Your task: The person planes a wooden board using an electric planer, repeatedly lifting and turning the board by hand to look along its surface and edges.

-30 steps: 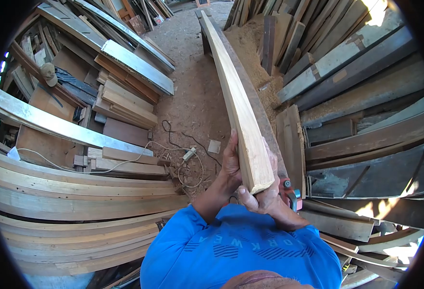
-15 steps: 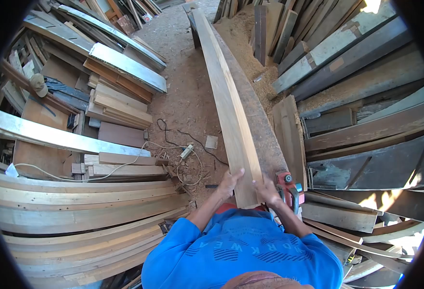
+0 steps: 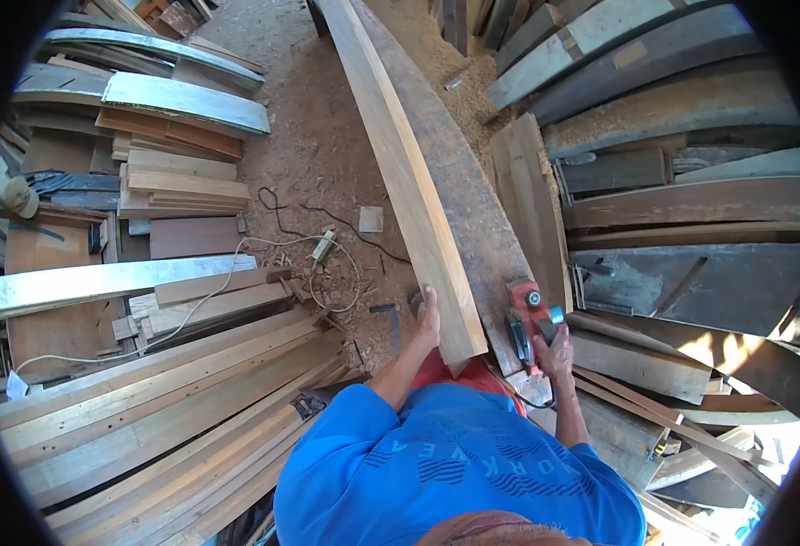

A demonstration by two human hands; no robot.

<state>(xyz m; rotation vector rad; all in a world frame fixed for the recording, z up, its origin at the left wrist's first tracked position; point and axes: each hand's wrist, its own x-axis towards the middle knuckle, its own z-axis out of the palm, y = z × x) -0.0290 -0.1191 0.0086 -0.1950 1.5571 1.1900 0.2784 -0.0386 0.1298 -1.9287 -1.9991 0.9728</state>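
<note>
A long wooden plank [image 3: 409, 200] lies lengthwise on the workbench [image 3: 445, 136], its near end close to my waist. My left hand [image 3: 428, 320] holds the plank's left edge near that end, the thumb up along its side and the other fingers partly hidden. To the right of the plank, a red electric planer [image 3: 525, 309] rests at the near end of the bench. My right hand [image 3: 556, 353] is closed around the planer's rear handle. A dark cord loops below the planer.
Stacked boards [image 3: 172, 391] fill the left side, with more timber [image 3: 682, 200] on the right. A pale extension cord with a socket block [image 3: 324, 246] lies on the floor among wood shavings. A dark square-shaped tool [image 3: 386, 318] is near my left hand.
My right hand has left the plank and moved right onto the planer, which is now turned at a different angle. My left hand stays at the plank's left edge. The view has shifted.
</note>
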